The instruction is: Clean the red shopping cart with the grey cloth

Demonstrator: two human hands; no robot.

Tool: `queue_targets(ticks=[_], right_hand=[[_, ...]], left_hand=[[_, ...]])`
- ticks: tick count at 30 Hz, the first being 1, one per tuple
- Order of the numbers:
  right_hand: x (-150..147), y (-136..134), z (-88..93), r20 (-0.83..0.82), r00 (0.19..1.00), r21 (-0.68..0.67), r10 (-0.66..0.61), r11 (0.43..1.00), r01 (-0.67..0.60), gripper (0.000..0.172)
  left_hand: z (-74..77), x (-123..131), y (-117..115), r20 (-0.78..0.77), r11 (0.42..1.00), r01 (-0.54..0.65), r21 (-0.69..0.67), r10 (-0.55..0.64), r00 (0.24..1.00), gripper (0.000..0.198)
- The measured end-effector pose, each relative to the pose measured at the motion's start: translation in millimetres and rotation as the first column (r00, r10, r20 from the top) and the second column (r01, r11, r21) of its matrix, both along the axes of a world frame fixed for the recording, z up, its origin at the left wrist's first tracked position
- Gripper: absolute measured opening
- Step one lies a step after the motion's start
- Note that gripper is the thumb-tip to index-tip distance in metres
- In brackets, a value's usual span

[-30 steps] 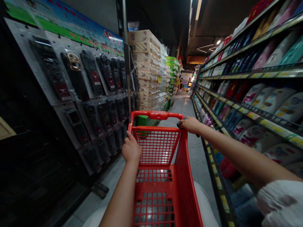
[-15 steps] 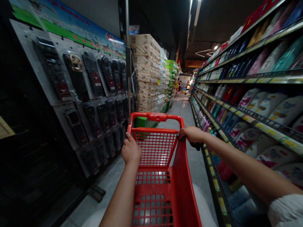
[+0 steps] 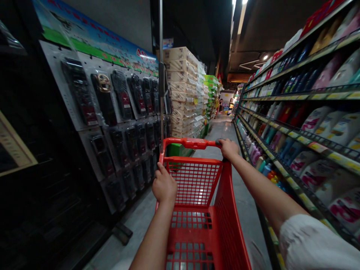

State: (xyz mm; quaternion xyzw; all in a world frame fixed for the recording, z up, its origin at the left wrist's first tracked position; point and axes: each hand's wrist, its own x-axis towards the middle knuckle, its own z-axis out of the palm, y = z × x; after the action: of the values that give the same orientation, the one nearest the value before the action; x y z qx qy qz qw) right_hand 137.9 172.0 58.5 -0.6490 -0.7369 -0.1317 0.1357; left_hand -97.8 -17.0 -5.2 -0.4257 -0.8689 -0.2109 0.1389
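Note:
A red plastic shopping cart (image 3: 194,236) with grid panels fills the lower middle of the head view. My left hand (image 3: 165,186) is closed around the cart's left rim, thumb uppermost. On the opposite side, my right hand (image 3: 229,149) grips the dark corner piece by the right end of the red front bar (image 3: 194,143). The fingers of my right hand are partly hidden behind its back. Through the grid of the cart, grey floor shows.
Packaged belts (image 3: 122,93) hang on a display rack at left, its foot (image 3: 122,232) jutting onto the floor. Beyond stand stacked wrapped packs (image 3: 182,90). Shelves of bottles (image 3: 343,127) line the right side. The grey aisle floor (image 3: 222,129) runs ahead between them; a person appears far off.
The view has shifted slightly, so cart and shelves sit further right and lower. My right hand has moved from the cart's right side rim up to the corner of the front bar.

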Motion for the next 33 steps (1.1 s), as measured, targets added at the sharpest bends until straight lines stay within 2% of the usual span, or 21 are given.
queue_targets(ticks=[4, 9, 12, 16, 19, 22, 25, 28, 33], right_hand=[[-32.8, 15.8, 19.2, 0.089, 0.988, -0.011, 0.130, 0.992, -0.129, 0.037], [-78.5, 22.8, 35.8, 0.089, 0.953, -0.067, 0.288, 0.957, -0.283, 0.036], [-98.0, 9.3, 28.2, 0.097, 0.956, -0.008, 0.276, 0.961, -0.277, 0.037], [-119.7, -16.7, 6.7, 0.017, 0.987, 0.139, 0.160, 0.977, -0.161, 0.045], [-138.4, -26.8, -2.0, -0.025, 0.977, 0.170, 0.211, 0.964, -0.203, 0.044], [-159.0, -27.1, -0.1, -0.038, 0.964, 0.174, 0.265, 0.951, -0.254, 0.042], [-177.2, -23.0, 8.6, -0.055, 0.962, 0.139, 0.268, 0.956, -0.258, 0.039], [-191.1, -19.3, 18.1, -0.059, 0.943, 0.091, 0.326, 0.943, -0.320, 0.037], [-213.5, -16.1, 19.7, -0.099, 0.842, 0.062, 0.531, 0.848, -0.527, 0.038]], left_hand=[[-3.4, 1.7, 1.7, -0.011, 1.000, -0.004, 0.002, 0.004, 1.000, 0.068], [-4.3, 1.1, 2.2, 0.006, 1.000, 0.007, 0.011, -0.007, 1.000, 0.068], [-3.8, 1.5, 1.9, 0.013, 1.000, 0.012, 0.013, -0.012, 1.000, 0.068], [-4.4, 2.8, 1.9, 0.020, 1.000, 0.011, 0.023, -0.012, 1.000, 0.068], [-5.7, 2.9, 1.7, 0.025, 0.999, 0.017, 0.035, -0.018, 1.000, 0.069], [-7.4, 1.9, 1.8, 0.032, 0.999, 0.018, 0.034, -0.019, 0.999, 0.069], [-9.1, 0.7, 2.5, 0.027, 1.000, 0.007, 0.029, -0.007, 1.000, 0.067], [-10.1, 0.5, 3.2, 0.024, 1.000, 0.005, 0.031, -0.006, 1.000, 0.067], [-9.6, 1.5, 3.2, 0.045, 1.000, -0.001, 0.021, 0.000, 0.999, 0.070]])
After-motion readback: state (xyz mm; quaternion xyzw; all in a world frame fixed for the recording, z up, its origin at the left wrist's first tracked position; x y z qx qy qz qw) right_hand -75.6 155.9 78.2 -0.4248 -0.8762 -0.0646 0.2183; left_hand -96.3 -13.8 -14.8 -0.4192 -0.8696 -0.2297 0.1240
